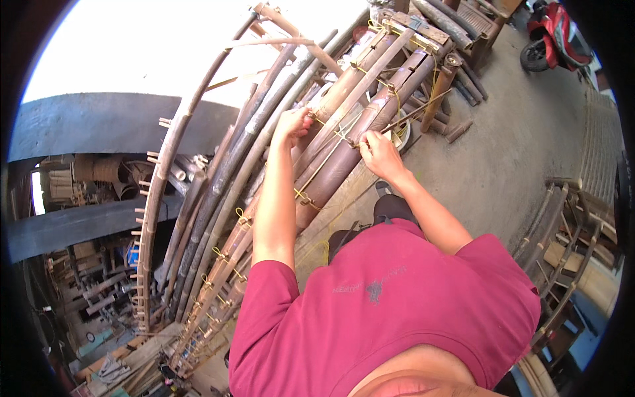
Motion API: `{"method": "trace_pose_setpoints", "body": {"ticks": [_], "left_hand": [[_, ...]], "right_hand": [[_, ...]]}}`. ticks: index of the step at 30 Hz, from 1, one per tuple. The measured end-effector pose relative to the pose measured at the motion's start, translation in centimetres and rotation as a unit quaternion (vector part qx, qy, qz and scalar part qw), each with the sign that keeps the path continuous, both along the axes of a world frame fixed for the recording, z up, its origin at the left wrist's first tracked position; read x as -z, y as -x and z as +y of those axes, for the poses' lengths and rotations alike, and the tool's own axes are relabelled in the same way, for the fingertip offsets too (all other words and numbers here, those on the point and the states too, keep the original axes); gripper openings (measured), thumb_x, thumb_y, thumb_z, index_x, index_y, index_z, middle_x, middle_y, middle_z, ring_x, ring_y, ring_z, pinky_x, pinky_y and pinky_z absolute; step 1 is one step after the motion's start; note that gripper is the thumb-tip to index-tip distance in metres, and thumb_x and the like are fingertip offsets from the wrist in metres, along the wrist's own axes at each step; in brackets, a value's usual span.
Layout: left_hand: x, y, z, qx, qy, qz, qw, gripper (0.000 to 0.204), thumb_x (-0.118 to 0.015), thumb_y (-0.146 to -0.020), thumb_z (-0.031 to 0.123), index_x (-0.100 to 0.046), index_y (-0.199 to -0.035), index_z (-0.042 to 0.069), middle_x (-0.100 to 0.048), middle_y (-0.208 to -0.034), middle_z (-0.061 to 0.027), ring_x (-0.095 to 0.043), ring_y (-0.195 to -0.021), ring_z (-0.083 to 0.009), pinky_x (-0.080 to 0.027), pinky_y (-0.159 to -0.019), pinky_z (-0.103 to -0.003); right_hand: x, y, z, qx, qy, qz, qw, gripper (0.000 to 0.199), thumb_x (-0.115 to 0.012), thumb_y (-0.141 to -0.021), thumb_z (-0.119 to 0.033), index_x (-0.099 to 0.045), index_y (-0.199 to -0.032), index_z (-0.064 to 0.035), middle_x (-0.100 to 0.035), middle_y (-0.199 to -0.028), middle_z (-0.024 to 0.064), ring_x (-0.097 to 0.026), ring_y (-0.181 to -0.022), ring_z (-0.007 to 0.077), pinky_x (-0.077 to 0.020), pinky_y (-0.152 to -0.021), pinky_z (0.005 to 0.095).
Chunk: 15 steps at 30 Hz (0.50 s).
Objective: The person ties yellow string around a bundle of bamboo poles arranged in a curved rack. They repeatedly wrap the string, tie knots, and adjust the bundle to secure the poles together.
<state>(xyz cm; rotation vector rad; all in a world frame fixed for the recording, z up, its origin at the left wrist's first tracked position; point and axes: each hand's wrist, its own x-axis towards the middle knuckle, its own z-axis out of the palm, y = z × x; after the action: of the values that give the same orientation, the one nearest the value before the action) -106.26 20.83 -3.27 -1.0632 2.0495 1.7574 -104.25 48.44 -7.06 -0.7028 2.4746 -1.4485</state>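
A long bundle of brown bamboo poles (344, 155) runs diagonally in front of me, tied crosswise at intervals with thin yellow cord (303, 197). My left hand (295, 126) is closed over the far left side of the bundle, its fingertips pinched at one of the yellow ties. Across the bundle, my right hand (381, 156) is closed at the near right edge, thumb and fingers together on the cord of the same crossing. A thin pale strip (338, 137) lies along the poles between the hands. The cord ends inside my fingers are hidden.
Left of the bundle stands a curved bamboo pole (173, 135) with short pegs, beside several dark poles (228, 159). A red motorbike (559, 36) is parked at the far right on the concrete floor (463, 159). Bamboo furniture frames (562, 245) stand on the right.
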Motion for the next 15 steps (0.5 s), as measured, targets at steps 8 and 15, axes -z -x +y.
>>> {"method": "trace_pose_setpoints", "body": {"ticks": [8,15], "left_hand": [[0.6,-2.0,2.1,-0.088,0.077,0.214,0.970,0.013,-0.061,-0.091,0.015,-0.067,-0.086,0.005,-0.062,-0.081,-0.0012,-0.049,-0.069,-0.0082,-0.041,-0.062,-0.027],[-2.9,-8.0,6.6,-0.054,-0.019,0.341,0.938,0.011,-0.059,-0.091,0.012,-0.064,-0.088,0.003,-0.063,-0.097,-0.0013,-0.056,-0.082,-0.0106,-0.046,-0.080,-0.027]], "right_hand": [[-5.2,1.7,0.4,-0.123,0.121,-0.154,0.973,0.021,-0.060,-0.091,-0.020,-0.063,-0.087,0.0002,-0.058,-0.064,0.0148,-0.055,-0.058,0.0212,-0.0459,-0.058,0.0365],[-6.2,5.2,-1.1,-0.206,0.089,-0.149,0.963,0.022,-0.061,-0.089,-0.022,-0.064,-0.087,0.0001,-0.056,-0.063,0.0138,-0.054,-0.058,0.0182,-0.0456,-0.059,0.0368]]}}
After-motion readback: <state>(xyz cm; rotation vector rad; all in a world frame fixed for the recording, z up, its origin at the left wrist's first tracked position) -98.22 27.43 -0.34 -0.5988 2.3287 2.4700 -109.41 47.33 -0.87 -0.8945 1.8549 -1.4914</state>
